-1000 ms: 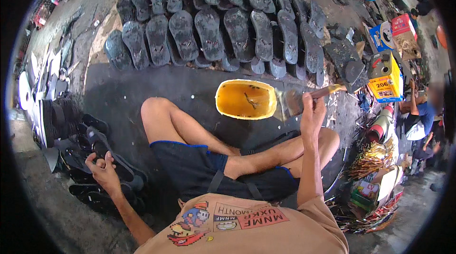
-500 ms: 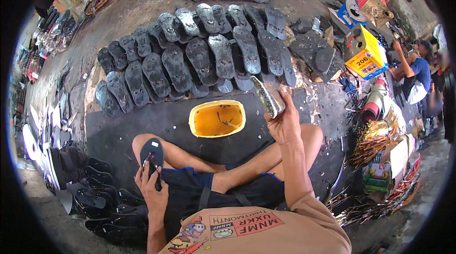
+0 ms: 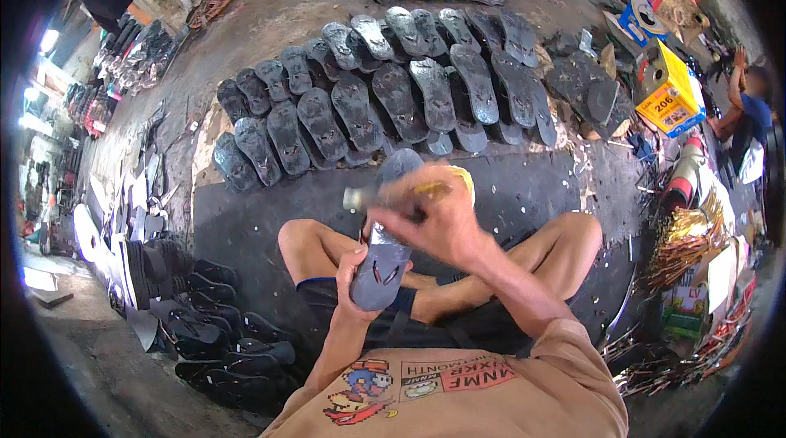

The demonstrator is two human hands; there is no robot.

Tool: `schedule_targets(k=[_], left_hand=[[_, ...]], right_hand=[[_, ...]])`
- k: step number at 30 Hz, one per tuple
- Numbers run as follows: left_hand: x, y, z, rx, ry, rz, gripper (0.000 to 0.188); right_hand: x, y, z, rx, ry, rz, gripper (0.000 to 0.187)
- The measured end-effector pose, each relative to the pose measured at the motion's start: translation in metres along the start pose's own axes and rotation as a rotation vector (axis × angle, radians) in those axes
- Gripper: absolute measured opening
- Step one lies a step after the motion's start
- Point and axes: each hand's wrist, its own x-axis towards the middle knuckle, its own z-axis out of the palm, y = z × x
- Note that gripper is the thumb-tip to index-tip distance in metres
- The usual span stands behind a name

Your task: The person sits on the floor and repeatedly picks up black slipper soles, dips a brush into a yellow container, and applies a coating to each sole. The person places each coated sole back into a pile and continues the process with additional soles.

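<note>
My left hand grips a dark flip-flop near its close end, held up in front of my lap. The face turned up is grey-black, with a shiny patch in the middle and strap openings near my thumb. Above it, my right hand is closed on a short block with a pale end; motion blur hides whether it is a brush. A yellow-rimmed tub stands behind my right hand, which covers most of it.
Rows of dark flip-flops lie beyond the dark mat. More black sandals are heaped at my left. Toward the right stand a yellow box and a bundle of thin golden strips; another person sits farther off.
The flip-flop has moved from my left knee to the middle, turned over. My right hand has swung left over it with the block, now covering much of the tub. The view has shifted left.
</note>
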Motion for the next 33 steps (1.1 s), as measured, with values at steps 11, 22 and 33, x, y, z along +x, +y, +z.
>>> schedule_targets(k=[11, 22, 33], left_hand=[[-0.002, 0.002, -0.006, 0.995, 0.028, 0.192, 0.048], [0.007, 0.010, 0.025, 0.100, -0.178, -0.020, 0.050], [0.050, 0.010, 0.045, 0.018, 0.006, 0.050, 0.055]], right_hand=[[-0.019, 0.022, -0.010, 0.108, 0.298, 0.132, 0.024], [0.014, 0.035, -0.062, 0.014, 0.466, 0.225, 0.025], [-0.025, -0.007, -0.024, 0.155, 0.312, 0.269, 0.022]])
